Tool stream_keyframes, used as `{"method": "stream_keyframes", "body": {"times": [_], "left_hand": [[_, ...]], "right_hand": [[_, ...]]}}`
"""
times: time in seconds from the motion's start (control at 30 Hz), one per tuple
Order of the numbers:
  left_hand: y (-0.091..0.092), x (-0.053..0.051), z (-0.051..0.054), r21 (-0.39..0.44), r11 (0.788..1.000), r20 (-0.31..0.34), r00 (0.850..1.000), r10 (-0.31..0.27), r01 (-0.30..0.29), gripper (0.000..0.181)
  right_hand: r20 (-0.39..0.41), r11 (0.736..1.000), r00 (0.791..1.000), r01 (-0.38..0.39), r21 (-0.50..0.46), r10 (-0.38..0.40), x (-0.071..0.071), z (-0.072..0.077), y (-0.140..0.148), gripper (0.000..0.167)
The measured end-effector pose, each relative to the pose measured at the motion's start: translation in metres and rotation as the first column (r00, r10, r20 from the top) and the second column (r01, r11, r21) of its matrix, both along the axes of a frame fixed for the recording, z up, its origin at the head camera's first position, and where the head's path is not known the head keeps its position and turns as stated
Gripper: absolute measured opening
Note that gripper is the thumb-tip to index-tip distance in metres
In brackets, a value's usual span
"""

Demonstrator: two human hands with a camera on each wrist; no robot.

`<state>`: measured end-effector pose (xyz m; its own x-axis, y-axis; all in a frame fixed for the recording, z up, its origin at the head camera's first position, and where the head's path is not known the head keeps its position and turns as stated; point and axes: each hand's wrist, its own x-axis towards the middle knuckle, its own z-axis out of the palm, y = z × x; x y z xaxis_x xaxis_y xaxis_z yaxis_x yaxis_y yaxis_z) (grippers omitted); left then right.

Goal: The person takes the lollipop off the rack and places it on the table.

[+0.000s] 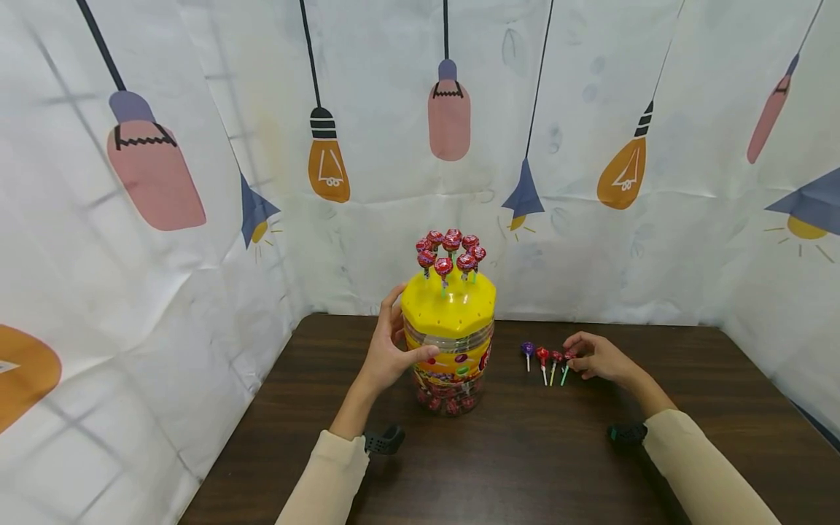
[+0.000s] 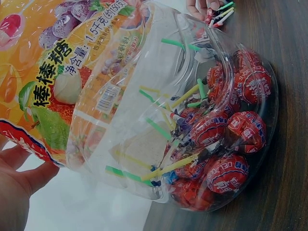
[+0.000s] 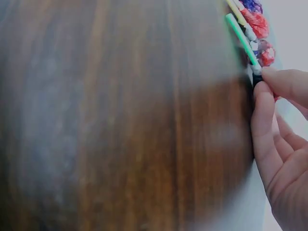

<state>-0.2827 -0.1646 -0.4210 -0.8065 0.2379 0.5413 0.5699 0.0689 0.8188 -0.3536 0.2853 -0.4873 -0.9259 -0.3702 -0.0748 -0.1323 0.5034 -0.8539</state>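
A clear plastic jar with a yellow lid stands upright on the table. Several red-wrapped lollipops stick up in a ring from the lid's top. My left hand holds the jar's left side, its thumb across the front label. Inside the jar, more red lollipops with green and yellow sticks lie at the bottom. To the right, my right hand pinches a green-stick lollipop near its head, at the end of a short row on the table. Fingers partly hide that head.
Beside the pinched one lie a purple lollipop, a red lollipop and a yellow-stick lollipop. The dark wooden table ends at a white curtain printed with lamps, which also runs along both sides.
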Motion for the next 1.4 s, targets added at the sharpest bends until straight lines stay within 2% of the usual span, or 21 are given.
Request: {"method": "stream_keyframes", "body": {"times": [0.1, 0.2, 0.3, 0.4, 0.53, 0.67, 0.77, 0.87, 0.97, 1.07, 1.3, 1.4], "left_hand": [[0.001, 0.000, 0.000, 0.002, 1.000, 0.000, 1.000, -0.006, 0.006, 0.103], [0.002, 0.000, 0.001, 0.005, 1.000, 0.001, 1.000, -0.012, 0.012, 0.103], [0.002, 0.000, 0.001, 0.002, 1.000, 0.000, 1.000, -0.013, 0.013, 0.102], [0.001, 0.000, 0.001, -0.002, 1.000, -0.003, 1.000, -0.013, 0.013, 0.103], [0.000, -0.001, 0.000, -0.005, 1.000, -0.004, 1.000, -0.011, 0.011, 0.103], [0.000, 0.000, 0.000, -0.011, 1.000, -0.004, 1.000, -0.004, 0.004, 0.102], [0.000, 0.000, -0.001, -0.014, 1.000, -0.001, 1.000, -0.002, 0.002, 0.101], [0.000, -0.001, -0.001, -0.011, 1.000, 0.003, 1.000, -0.005, 0.005, 0.102], [0.001, -0.001, -0.002, -0.007, 1.000, 0.002, 1.000, -0.008, 0.008, 0.102], [0.001, -0.001, -0.002, -0.005, 1.000, 0.002, 1.000, -0.010, 0.010, 0.101], [-0.001, 0.000, -0.001, -0.006, 1.000, -0.007, 1.000, -0.005, 0.005, 0.102], [-0.001, -0.001, -0.002, -0.005, 1.000, -0.007, 1.000, -0.008, 0.008, 0.102]], "right_hand": [[-0.020, 1.000, 1.000, 0.007, 0.026, -0.006, -0.001, 0.002, 0.001, 0.045], [-0.059, 0.998, 0.998, 0.034, 0.054, -0.030, 0.002, 0.011, 0.000, 0.047], [-0.111, 0.996, 0.992, 0.066, 0.056, -0.059, 0.008, 0.032, -0.005, 0.048], [-0.187, 0.997, 0.981, 0.067, 0.033, -0.059, 0.017, 0.058, -0.018, 0.047], [-0.308, 0.999, 0.951, 0.013, -0.053, -0.028, 0.027, 0.092, -0.045, 0.040], [-0.397, 0.986, 0.918, -0.047, -0.161, -0.021, 0.040, 0.122, -0.077, 0.034], [-0.428, 0.963, 0.903, -0.093, -0.252, -0.025, 0.049, 0.141, -0.099, 0.032], [-0.454, 0.928, 0.890, -0.143, -0.344, -0.032, 0.055, 0.156, -0.119, 0.032], [-0.474, 0.890, 0.879, -0.179, -0.419, -0.046, 0.059, 0.166, -0.136, 0.034], [-0.486, 0.869, 0.872, -0.197, -0.455, -0.057, 0.060, 0.174, -0.151, 0.037], [-0.495, 0.868, 0.867, -0.201, -0.454, -0.058, 0.053, 0.179, -0.174, 0.040], [-0.509, 0.870, 0.858, -0.203, -0.449, -0.063, 0.051, 0.179, -0.180, 0.041]]}}
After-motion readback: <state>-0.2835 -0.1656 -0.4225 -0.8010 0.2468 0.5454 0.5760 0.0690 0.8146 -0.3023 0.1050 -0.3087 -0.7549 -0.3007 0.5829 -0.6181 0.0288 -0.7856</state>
